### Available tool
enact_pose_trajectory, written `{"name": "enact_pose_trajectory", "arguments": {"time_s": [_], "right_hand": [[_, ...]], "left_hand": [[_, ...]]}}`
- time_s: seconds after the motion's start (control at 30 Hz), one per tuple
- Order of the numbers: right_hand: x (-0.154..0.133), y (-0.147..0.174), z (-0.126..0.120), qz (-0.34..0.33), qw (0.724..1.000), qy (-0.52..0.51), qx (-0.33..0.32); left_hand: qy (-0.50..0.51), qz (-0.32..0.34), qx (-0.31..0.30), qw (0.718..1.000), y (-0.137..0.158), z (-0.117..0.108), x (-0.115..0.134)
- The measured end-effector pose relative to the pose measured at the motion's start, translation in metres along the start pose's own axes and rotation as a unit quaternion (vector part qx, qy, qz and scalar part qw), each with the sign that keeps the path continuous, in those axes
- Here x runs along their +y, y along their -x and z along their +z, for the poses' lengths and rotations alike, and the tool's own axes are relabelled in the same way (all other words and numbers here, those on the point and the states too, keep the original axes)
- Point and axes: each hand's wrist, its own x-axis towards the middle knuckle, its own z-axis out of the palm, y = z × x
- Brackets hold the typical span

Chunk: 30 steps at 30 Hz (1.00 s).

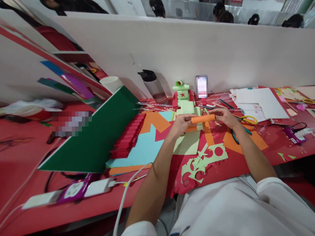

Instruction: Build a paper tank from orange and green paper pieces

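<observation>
An orange paper tube [203,119] lies level between my two hands, above the work on the table. My left hand [183,123] grips its left end, with the fingers closed on the paper. At the other end, the fingers of my right hand [225,117] pinch the tube. Behind it stands a light green paper model [182,95] with a red star and red side pieces. Light green sheets [187,144] lie under my left hand. An orange strip [208,134] hangs below the tube or lies beneath it; I cannot tell which.
Green paper offcuts [204,160] lie in front. Red folded strips [129,136] and a green board [98,137] are on the left. Yellow-handled scissors [249,120], pliers [235,136] and white boards [263,101] lie right. A bottle [154,87] and phone [201,87] stand behind. A white cable [125,193] crosses the front edge.
</observation>
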Motion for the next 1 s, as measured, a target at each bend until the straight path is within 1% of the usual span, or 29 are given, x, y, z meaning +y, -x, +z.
{"name": "enact_pose_trajectory", "arguments": {"time_s": [0.1, 0.2, 0.37, 0.53, 0.63, 0.73, 1.0], "right_hand": [[0.001, -0.003, 0.002, -0.002, 0.998, 0.054, 0.02], [0.002, -0.005, 0.002, -0.015, 0.995, 0.09, 0.038], [0.004, -0.005, 0.0, -0.025, 0.992, 0.118, 0.036], [0.007, -0.005, -0.003, -0.015, 0.993, 0.117, 0.031], [0.009, -0.005, -0.006, 0.006, 0.993, 0.118, 0.018], [0.011, -0.005, -0.007, 0.026, 0.992, 0.119, 0.021], [0.009, -0.007, -0.003, 0.008, 0.996, 0.088, 0.024]], "left_hand": [[-0.005, -0.004, -0.017, 1.0, 0.001, 0.001, 0.002], [-0.012, -0.002, -0.02, 1.0, 0.002, 0.003, 0.004], [-0.037, -0.009, -0.008, 0.999, 0.004, 0.004, 0.009], [-0.035, -0.034, -0.006, 0.999, 0.005, 0.004, 0.01], [-0.04, -0.031, -0.005, 0.999, 0.005, 0.004, 0.01], [-0.045, -0.028, -0.008, 0.999, 0.005, 0.004, 0.011], [-0.057, -0.041, 0.0, 0.998, 0.004, 0.004, 0.011]]}}
